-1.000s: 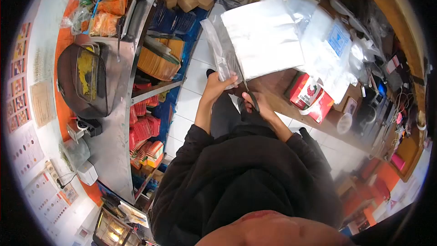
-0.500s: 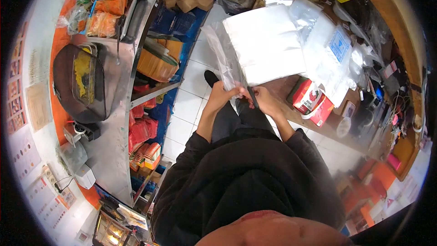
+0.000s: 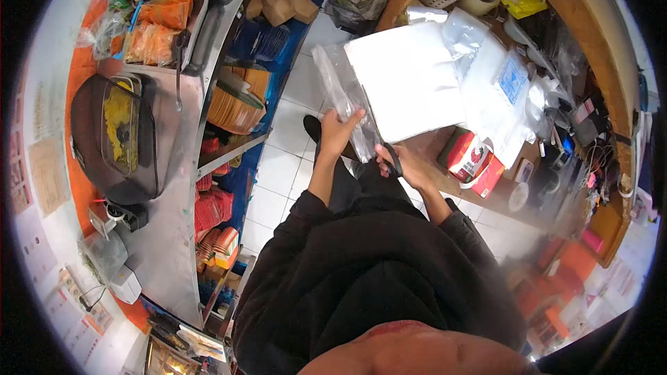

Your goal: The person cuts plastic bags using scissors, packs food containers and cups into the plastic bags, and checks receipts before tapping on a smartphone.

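Pinching clear plastic (image 3: 335, 73) just left of the white stack (image 3: 406, 73), closing the left hand (image 3: 338, 132) with thumb and fingers gripping its near part. Curling the fingers of the right hand (image 3: 411, 164) around the dark handles of the scissors (image 3: 397, 160), just off the stack's near left corner. Not showing clearly: the blade opening, or any contact between blades and film.

Leaving much of the film limp beyond the left-hand grip, so probably risking folding, bunching between the blades and a ragged edge. Holding both hands close together by that same corner, so possibly risking a nicked left fingertip through a slip of thin, slick film. Working right beside the stack, so perhaps risking catching its outer sheets with a blade tip.

Resting farther out: plastic bags (image 3: 486, 90) overlapping right of the stack, and a red box (image 3: 464, 156) near its near right corner, possibly risking a knock from a swinging right forearm.
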A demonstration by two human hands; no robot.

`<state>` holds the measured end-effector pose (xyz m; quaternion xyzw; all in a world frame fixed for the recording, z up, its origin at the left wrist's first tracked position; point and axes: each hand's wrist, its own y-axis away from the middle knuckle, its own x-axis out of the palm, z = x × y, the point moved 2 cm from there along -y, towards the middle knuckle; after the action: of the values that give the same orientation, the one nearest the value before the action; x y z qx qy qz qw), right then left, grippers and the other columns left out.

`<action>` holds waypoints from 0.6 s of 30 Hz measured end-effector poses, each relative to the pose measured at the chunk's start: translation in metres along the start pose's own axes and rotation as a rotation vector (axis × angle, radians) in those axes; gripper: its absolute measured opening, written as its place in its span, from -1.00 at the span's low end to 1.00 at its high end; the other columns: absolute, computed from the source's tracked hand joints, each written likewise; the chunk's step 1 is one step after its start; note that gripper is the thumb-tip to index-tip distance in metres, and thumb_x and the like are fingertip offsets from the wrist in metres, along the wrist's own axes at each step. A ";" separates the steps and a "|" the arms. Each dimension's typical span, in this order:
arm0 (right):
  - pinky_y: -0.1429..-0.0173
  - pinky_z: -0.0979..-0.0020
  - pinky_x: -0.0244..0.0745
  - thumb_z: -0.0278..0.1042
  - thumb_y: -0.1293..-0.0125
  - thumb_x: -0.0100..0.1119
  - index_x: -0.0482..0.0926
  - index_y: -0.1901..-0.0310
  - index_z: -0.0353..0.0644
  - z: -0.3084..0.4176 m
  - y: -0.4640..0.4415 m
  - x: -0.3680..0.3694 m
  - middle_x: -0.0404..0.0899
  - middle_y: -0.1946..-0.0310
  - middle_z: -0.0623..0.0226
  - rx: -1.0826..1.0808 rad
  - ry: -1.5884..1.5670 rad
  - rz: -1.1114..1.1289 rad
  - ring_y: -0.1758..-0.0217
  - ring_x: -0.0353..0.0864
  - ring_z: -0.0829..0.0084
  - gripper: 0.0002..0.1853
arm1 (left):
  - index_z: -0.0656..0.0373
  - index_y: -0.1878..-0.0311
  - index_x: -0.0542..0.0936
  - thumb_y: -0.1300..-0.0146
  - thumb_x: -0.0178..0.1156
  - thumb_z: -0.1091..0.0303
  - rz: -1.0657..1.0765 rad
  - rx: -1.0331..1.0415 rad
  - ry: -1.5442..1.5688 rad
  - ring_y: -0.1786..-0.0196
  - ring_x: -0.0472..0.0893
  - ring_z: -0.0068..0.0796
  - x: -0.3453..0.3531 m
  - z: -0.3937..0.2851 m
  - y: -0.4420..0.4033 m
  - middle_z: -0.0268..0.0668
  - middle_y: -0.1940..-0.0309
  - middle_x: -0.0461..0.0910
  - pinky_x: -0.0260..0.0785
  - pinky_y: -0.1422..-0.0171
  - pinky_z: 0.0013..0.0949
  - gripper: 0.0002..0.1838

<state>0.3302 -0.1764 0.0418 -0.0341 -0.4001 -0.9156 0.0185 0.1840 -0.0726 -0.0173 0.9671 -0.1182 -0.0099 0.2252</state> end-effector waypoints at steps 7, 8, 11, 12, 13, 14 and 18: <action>0.45 0.57 0.27 0.24 -0.24 0.12 0.45 0.46 -0.23 0.001 -0.010 0.005 0.34 0.64 0.49 0.079 -0.070 0.028 0.57 0.36 0.62 -0.44 | 0.35 0.21 0.61 -0.14 0.34 0.36 0.174 -0.007 0.080 0.34 0.58 -0.58 -0.011 -0.016 -0.005 -0.28 0.41 0.64 0.41 0.21 -0.46 -0.75; 0.41 0.56 0.29 0.26 -0.26 0.07 0.44 0.44 -0.25 -0.002 -0.010 0.005 0.35 0.64 0.49 0.046 0.018 0.007 0.56 0.38 0.60 -0.41 | 0.36 0.20 0.60 -0.14 0.33 0.37 0.182 -0.029 0.088 0.34 0.59 -0.57 -0.014 -0.015 -0.008 -0.27 0.39 0.64 0.42 0.20 -0.46 -0.74; 0.50 0.58 0.28 0.24 -0.20 0.17 0.48 0.47 -0.20 -0.006 -0.009 0.008 0.37 0.63 0.50 0.052 0.199 -0.128 0.60 0.37 0.64 -0.46 | 0.35 0.16 0.59 -0.15 0.32 0.37 0.210 -0.113 0.135 0.30 0.60 -0.54 -0.018 -0.004 -0.013 -0.27 0.35 0.63 0.43 0.15 -0.45 -0.74; 0.50 0.58 0.28 0.24 -0.20 0.17 0.48 0.47 -0.20 0.000 -0.009 0.010 0.37 0.63 0.50 0.053 0.198 -0.131 0.60 0.37 0.64 -0.46 | 0.34 0.15 0.59 -0.15 0.32 0.37 0.224 -0.164 0.170 0.26 0.60 -0.52 -0.019 -0.004 -0.014 -0.27 0.33 0.63 0.43 0.12 -0.44 -0.74; 0.51 0.58 0.29 0.24 -0.18 0.20 0.49 0.47 -0.21 0.009 -0.009 0.013 0.36 0.64 0.50 0.070 0.097 -0.085 0.61 0.38 0.63 -0.45 | 0.34 0.15 0.59 -0.15 0.32 0.37 0.227 -0.163 0.171 0.26 0.60 -0.52 -0.019 -0.005 -0.015 -0.27 0.33 0.63 0.43 0.12 -0.44 -0.74; 0.51 0.57 0.30 0.25 -0.15 0.22 0.49 0.47 -0.21 0.016 -0.009 0.016 0.36 0.65 0.50 0.088 -0.005 -0.037 0.61 0.38 0.63 -0.45 | 0.34 0.15 0.59 -0.16 0.32 0.37 0.259 -0.196 0.167 0.26 0.60 -0.51 -0.018 -0.006 -0.014 -0.27 0.32 0.63 0.43 0.11 -0.44 -0.73; 0.50 0.56 0.32 0.29 -0.14 0.21 0.50 0.46 -0.22 0.027 -0.015 0.018 0.35 0.66 0.49 0.115 0.014 -0.035 0.59 0.40 0.63 -0.41 | 0.34 0.13 0.58 -0.16 0.32 0.36 0.343 -0.188 0.155 0.25 0.60 -0.51 -0.021 -0.018 -0.017 -0.27 0.30 0.62 0.43 0.10 -0.43 -0.72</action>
<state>0.3128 -0.1462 0.0505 -0.0196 -0.4524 -0.8916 0.0073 0.1688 -0.0447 -0.0096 0.9053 -0.2618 0.0921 0.3215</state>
